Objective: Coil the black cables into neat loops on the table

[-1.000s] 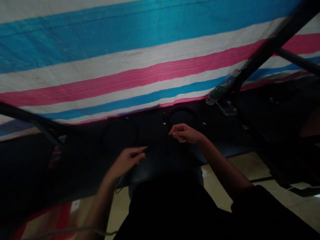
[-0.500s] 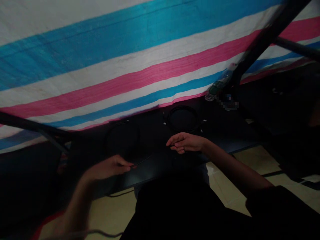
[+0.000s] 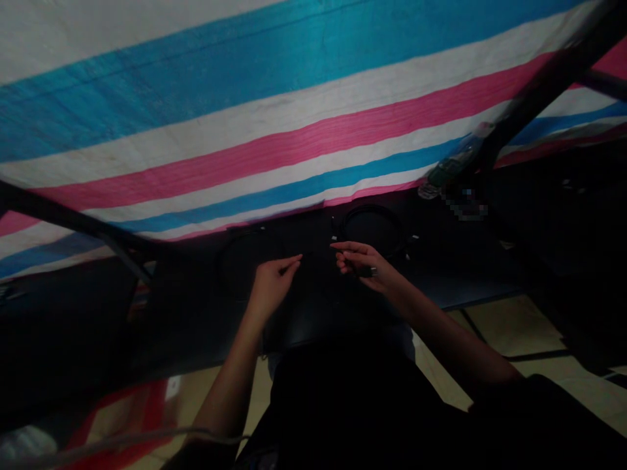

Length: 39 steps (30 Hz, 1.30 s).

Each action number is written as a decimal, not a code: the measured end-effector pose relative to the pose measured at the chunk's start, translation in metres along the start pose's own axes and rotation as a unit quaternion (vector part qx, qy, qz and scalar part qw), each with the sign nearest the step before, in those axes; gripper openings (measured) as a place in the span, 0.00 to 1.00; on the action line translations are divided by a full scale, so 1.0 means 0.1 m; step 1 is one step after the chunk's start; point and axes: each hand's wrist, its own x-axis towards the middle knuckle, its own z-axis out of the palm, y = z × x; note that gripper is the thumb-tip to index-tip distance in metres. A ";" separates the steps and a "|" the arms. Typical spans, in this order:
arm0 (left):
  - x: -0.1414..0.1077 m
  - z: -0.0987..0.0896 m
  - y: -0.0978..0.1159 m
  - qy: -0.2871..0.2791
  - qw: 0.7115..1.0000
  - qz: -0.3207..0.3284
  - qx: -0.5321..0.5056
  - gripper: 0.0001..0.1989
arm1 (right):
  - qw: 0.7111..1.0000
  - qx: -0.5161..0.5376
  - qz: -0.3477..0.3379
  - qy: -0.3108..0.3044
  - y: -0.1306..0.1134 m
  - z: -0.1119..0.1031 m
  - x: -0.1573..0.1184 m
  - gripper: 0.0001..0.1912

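Note:
My left hand is closed in a pinch over the dark tabletop, and a thin black cable shows faintly at its fingertips. Opposite it, my right hand has its fingers curled, with the index finger reaching left. A dark cable plug with a shiny metal end lies against the right palm; most of it is hidden by the fingers. Just behind the right hand rests a coiled black cable with small white tags. Behind the left hand another coil is barely visible in the dark.
A striped plastic sheet hangs behind the dark table. A plastic bottle leans at the back right, beside a dark slanted post. Red material lies low at the left, near tiled floor.
My left hand has risen and moved right, closer to the right hand. My right hand has shifted slightly upward, and a plug now shows in it. The view has turned a little left.

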 end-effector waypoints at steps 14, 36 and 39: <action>0.10 -0.48 -0.31 -0.330 0.942 -0.062 -0.008 0.18 | 0.959 -0.269 0.082 -0.024 -0.06 -0.43 -0.13 0.16; -0.15 0.17 0.26 -0.146 0.985 -0.005 -0.086 0.17 | 0.912 -0.361 0.090 -0.172 -0.49 -0.11 -0.01 0.13; -0.15 -0.11 0.19 -0.298 0.950 -0.029 -0.092 0.15 | 0.882 -0.378 0.154 -0.236 -0.58 -0.17 -0.09 0.12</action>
